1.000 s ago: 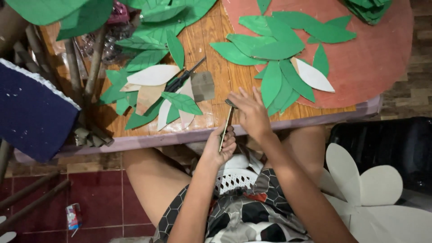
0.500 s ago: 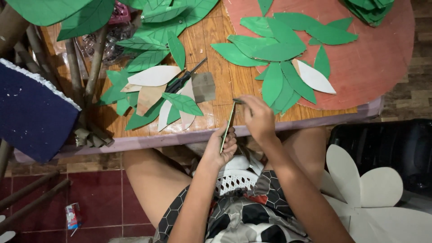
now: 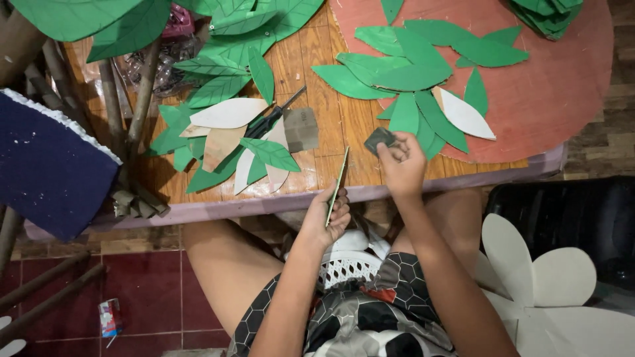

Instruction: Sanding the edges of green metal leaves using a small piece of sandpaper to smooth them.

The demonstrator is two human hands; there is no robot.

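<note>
Starting at the left edge of the wooden table [image 3: 331, 92], a dark blue foam block [image 3: 49, 172] overhangs the near-left corner, with a bundle of brown paper-wrapped sticks [image 3: 122, 112] lying beside it, their ends reaching the near edge. Next comes a loose heap of cut-out leaves [image 3: 225, 125], mostly green with veins drawn on, with about four pale or tan ones mixed in; the exact number of green ones cannot be told because they overlap. One pair of black-handled scissors [image 3: 274, 116] lies slantwise on this heap, and one small grey-brown rectangular pad [image 3: 301, 129] sits just beside their handles. At the near edge, about the middle, the left hand [image 3: 327, 221] is closed in a pinch around the lower end of one green leaf piece [image 3: 338, 182], held edge-on to the camera so that it shows as a thin strip; its long axis runs from the hand up and slightly right, its tip over the table's near edge. Just to the right, the right hand [image 3: 400, 165] is curled, fingertips gripping one small dark grey pad [image 3: 380, 139] at its upper left. The leaf piece stands to the left of the right hand, near but not touching it, so the pad is the closer of the two hands' loads to the leaf's upper half. Further right, a round reddish board [image 3: 562, 92] covers the table's far-right corner, carrying roughly a dozen plain green leaves [image 3: 410, 66] fanned together and one white leaf [image 3: 466, 116]. Off the table at the right stands one large white flower-shaped cut-out [image 3: 549, 277].
</note>
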